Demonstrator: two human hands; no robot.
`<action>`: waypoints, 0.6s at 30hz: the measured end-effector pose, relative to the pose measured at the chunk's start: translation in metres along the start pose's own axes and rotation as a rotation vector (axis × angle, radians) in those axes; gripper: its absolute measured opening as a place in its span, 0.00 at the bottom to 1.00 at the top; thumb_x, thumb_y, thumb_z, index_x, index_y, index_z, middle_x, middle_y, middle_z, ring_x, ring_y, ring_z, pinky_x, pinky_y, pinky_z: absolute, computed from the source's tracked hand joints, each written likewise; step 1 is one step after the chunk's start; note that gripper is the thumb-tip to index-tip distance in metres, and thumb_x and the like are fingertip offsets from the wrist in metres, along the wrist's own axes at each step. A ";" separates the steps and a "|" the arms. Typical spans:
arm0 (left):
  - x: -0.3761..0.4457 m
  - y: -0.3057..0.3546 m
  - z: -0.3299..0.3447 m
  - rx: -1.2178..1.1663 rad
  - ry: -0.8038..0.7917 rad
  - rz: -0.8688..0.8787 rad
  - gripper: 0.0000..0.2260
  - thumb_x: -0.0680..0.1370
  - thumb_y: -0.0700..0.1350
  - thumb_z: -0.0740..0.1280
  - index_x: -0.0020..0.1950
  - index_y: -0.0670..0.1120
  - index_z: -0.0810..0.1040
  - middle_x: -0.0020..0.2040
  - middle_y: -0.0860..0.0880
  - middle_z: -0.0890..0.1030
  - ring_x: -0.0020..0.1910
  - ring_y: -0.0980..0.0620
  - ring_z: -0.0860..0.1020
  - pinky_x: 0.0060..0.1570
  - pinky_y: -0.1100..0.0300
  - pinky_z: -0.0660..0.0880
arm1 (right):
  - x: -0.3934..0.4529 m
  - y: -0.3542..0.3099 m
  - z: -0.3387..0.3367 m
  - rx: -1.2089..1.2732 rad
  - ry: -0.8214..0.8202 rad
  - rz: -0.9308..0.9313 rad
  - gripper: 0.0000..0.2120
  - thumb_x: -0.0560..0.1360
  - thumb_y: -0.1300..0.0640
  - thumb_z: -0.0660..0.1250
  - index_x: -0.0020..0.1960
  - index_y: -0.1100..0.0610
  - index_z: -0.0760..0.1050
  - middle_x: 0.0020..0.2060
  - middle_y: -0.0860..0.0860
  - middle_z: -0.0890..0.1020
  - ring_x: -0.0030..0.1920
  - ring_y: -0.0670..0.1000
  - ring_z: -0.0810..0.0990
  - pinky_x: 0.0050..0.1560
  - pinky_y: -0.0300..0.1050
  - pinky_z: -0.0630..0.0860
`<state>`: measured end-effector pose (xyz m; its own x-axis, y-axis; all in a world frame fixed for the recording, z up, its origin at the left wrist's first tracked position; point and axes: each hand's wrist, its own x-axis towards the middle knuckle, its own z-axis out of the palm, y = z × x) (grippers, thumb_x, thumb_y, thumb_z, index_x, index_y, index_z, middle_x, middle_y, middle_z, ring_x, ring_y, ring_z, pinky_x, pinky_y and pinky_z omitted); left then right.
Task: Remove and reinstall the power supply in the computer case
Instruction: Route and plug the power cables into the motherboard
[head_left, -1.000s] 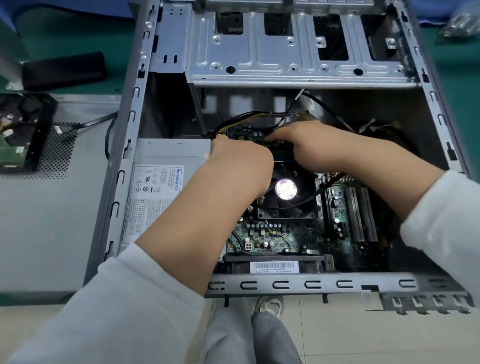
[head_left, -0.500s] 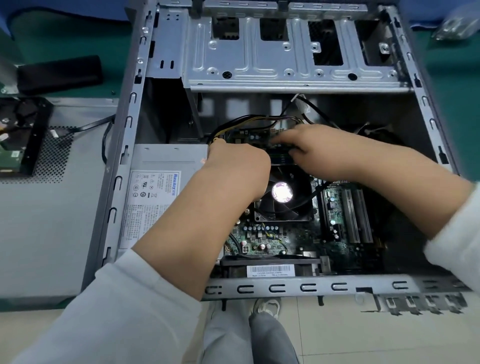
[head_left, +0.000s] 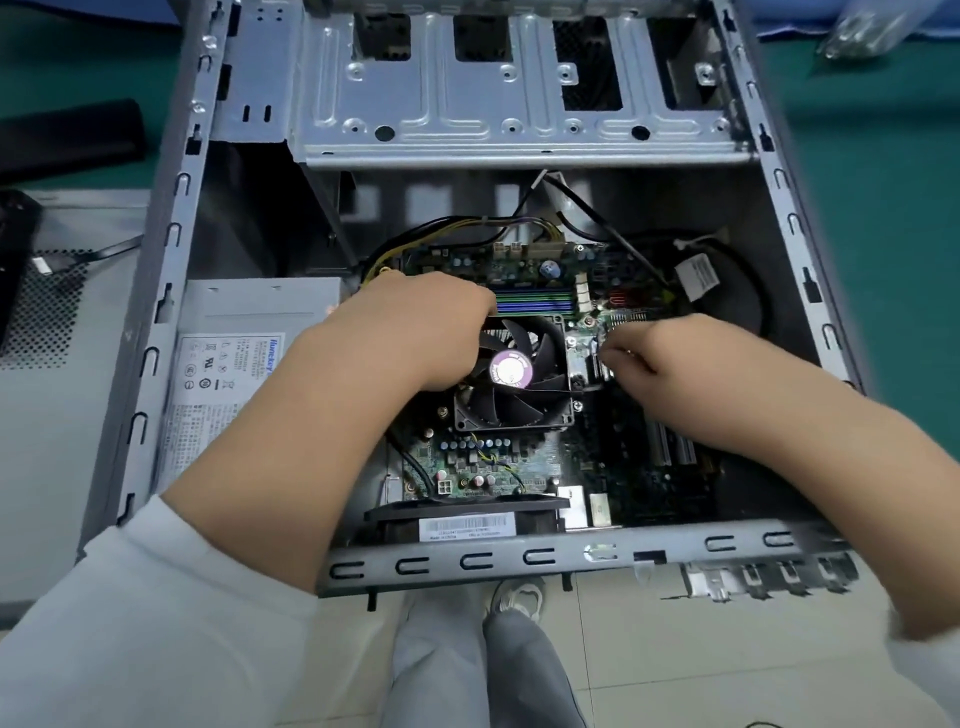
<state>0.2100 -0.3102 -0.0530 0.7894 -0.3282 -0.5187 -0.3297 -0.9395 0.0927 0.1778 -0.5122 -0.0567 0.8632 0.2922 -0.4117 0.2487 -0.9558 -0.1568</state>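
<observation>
case (head_left: 483, 558) lies open on bench (head_left: 883, 171) | power supply (head_left: 228, 384) in case, left side | fan (head_left: 511, 371) right of power supply, on board (head_left: 493, 467) | drive cage (head_left: 493, 104) behind | panel (head_left: 47, 415) left of case

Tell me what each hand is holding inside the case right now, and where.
It cannot be told. The left hand curls down beside the fan, the right hand over the motherboard; fingertips hidden.
</observation>
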 end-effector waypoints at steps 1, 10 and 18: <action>0.000 -0.001 0.000 -0.027 0.007 -0.003 0.23 0.77 0.38 0.57 0.71 0.54 0.67 0.66 0.46 0.75 0.64 0.44 0.72 0.60 0.51 0.66 | -0.002 -0.002 -0.002 0.015 0.028 -0.029 0.15 0.80 0.45 0.52 0.50 0.51 0.74 0.35 0.49 0.77 0.45 0.56 0.77 0.47 0.46 0.67; -0.003 0.001 -0.009 -0.347 0.128 -0.023 0.27 0.76 0.68 0.45 0.54 0.54 0.76 0.44 0.54 0.79 0.47 0.49 0.75 0.53 0.51 0.70 | -0.007 -0.009 -0.022 0.350 0.507 -0.143 0.11 0.75 0.46 0.64 0.50 0.52 0.79 0.35 0.42 0.69 0.45 0.47 0.65 0.45 0.37 0.58; -0.019 0.003 -0.017 -0.181 0.256 -0.080 0.30 0.69 0.70 0.59 0.57 0.47 0.71 0.52 0.47 0.74 0.52 0.43 0.74 0.52 0.47 0.73 | -0.002 -0.006 -0.015 0.296 0.668 -0.054 0.11 0.78 0.52 0.65 0.51 0.58 0.81 0.41 0.52 0.69 0.48 0.51 0.64 0.46 0.35 0.57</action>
<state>0.2026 -0.3084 -0.0283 0.9215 -0.2448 -0.3016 -0.1820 -0.9580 0.2215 0.1813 -0.5079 -0.0417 0.9604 0.1659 0.2240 0.2510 -0.8642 -0.4361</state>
